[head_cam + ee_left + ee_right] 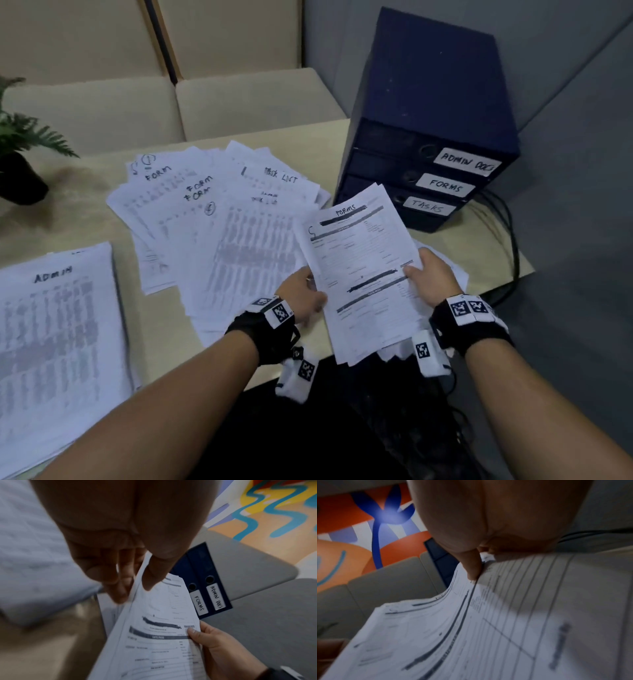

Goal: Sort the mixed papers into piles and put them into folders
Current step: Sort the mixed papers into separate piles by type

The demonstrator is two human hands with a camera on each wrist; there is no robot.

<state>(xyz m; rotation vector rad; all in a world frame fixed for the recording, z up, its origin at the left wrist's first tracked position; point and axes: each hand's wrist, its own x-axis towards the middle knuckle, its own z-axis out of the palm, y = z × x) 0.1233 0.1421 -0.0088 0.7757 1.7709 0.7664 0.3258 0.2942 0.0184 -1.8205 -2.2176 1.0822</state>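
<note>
Head view: on the table, the stacked folders stand to the right of the spread mixed papers. Square the forms stack before filing it. It spans the near table edge between the left hand and right hand. Each hand pinches one side edge, thumb on top. Likely destination: the FORMS label.

Left hand, right hand: pinch grips.
</note>
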